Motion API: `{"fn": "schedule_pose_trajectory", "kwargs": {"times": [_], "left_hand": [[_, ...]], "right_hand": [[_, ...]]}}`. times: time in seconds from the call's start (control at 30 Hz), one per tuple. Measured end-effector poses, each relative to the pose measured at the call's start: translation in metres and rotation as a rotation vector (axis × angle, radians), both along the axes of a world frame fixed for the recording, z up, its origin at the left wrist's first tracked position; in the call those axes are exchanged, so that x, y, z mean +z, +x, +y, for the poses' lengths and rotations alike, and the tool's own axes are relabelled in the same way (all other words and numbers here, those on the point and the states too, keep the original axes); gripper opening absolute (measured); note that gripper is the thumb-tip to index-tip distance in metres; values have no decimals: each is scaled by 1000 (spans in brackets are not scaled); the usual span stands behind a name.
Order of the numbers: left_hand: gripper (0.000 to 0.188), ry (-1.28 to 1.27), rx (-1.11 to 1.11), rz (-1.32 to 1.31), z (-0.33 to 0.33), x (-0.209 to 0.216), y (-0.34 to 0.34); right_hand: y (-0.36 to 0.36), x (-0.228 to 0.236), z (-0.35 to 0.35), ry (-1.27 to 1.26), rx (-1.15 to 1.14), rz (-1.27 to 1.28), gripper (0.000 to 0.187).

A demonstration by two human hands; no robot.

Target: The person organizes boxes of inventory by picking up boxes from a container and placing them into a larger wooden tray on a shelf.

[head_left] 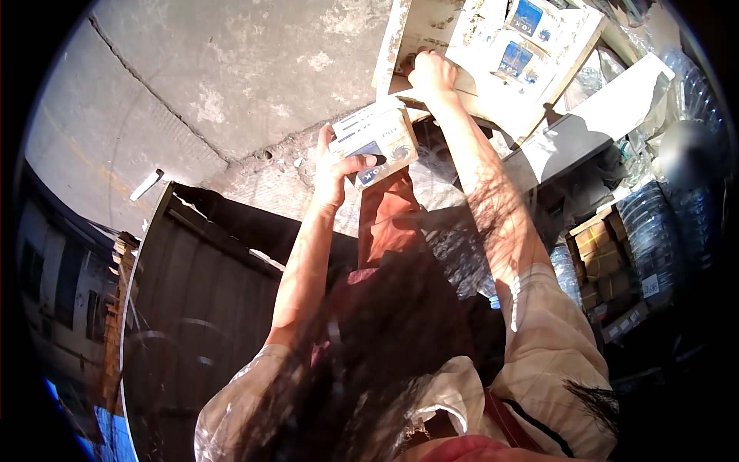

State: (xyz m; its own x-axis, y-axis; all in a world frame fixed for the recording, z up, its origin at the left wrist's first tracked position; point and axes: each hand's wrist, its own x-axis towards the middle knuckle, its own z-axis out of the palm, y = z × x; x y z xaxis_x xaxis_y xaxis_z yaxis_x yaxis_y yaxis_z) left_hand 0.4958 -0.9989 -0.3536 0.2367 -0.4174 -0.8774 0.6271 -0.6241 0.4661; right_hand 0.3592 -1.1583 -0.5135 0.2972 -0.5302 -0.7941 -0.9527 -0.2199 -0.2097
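My left hand grips a white, blue and beige carton, with the thumb across its printed face and the fingers at its left side. My right hand reaches over the near edge of a worn, shallow wooden box, up and to the right of the carton. Its fingers are curled down into the box's left part, so what they hold, if anything, is hidden. Farther right in the same box are two blue and white packs with print like the carton's.
A cracked concrete floor spreads at the far left. A dark ribbed panel stands at my left. To the right are a white board, clear plastic-wrapped bundles and stacked brown cartons. Strong sunlight washes out parts.
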Motion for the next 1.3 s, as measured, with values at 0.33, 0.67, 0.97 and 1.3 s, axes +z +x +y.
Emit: {"fn": "schedule_pose_trajectory", "kwargs": {"times": [0.33,0.67,0.97,1.3], "left_hand": [[71,-4,-26,-41,2,-18,-7],[69,-11,-19,-40,7,-24,-6],[75,-5,13,-28,11,-24,-9],[75,-42,19,-24,14,-28,-8]], "right_hand": [[-29,-17,12,-306,29,-174,33],[-35,-23,13,-447,268,-230,22],[-41,-21,6,-485,506,-285,23],[-49,-17,-5,-493,474,-468,22]]}}
